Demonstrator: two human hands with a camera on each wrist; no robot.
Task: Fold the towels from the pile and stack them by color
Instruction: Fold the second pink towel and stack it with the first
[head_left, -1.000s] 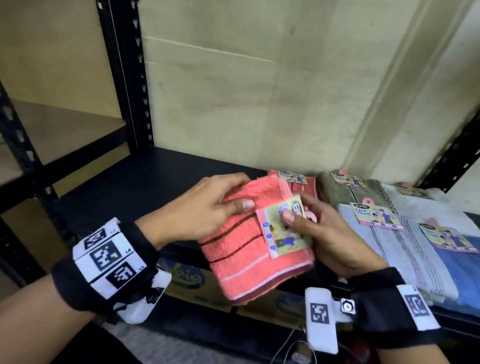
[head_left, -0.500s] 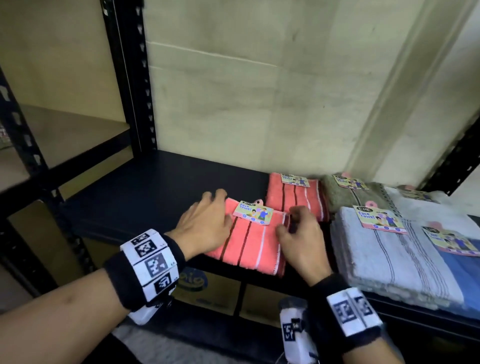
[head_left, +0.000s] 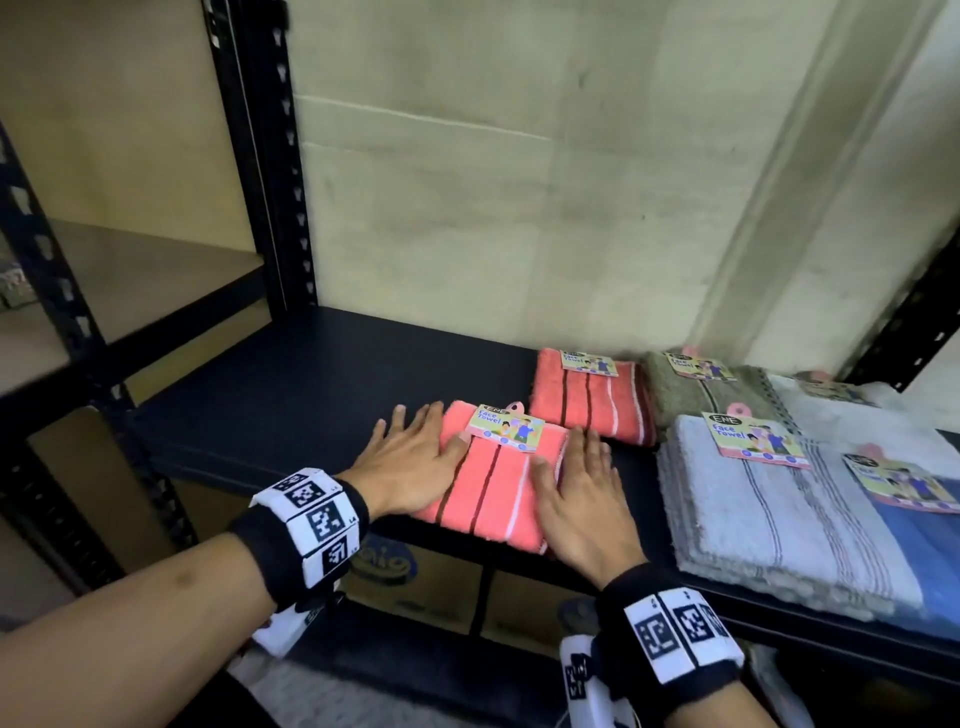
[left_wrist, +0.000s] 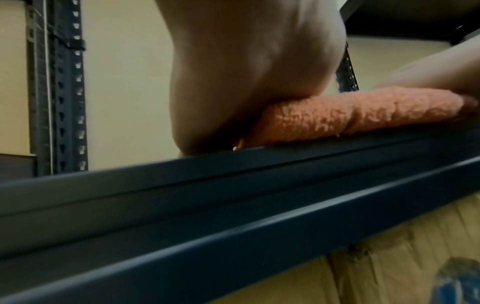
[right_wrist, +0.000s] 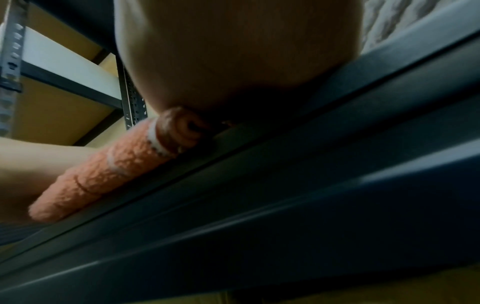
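The coral towel (head_left: 493, 483) is lying folded at the front of the dark shelf (head_left: 291, 384), and both hands are lying flat on it. The left hand (head_left: 410, 462) is pressing along its left edge, fingers straight and spread, some of them spilling onto the bare shelf. The right hand (head_left: 582, 499) is pressing the right edge the same way, fingers straight and pointing toward the wall. Neither is gripping anything.

The towel's long axis is running front to back, away from the person, its stripes following that line and its paper tag (head_left: 506, 428) sitting at the far end. Its near edge is sitting right at the shelf lip (the wrist views are showing the terry roll flush against the metal rim, so there is little margin toward the front).

What the next move turns on, I'd judge, is the second coral towel (head_left: 589, 397), lying just behind and to the right, close to the right hand's fingertips. If the colours are to be stacked, the right hand is the nearer one for carrying the front towel back onto it.

Open room is all on the left: bare shelf is stretching toward the black upright (head_left: 260, 156). On the right the grey towel (head_left: 769, 519) is lying near, with an olive towel (head_left: 696, 395) behind it, so sideways room there is tight.
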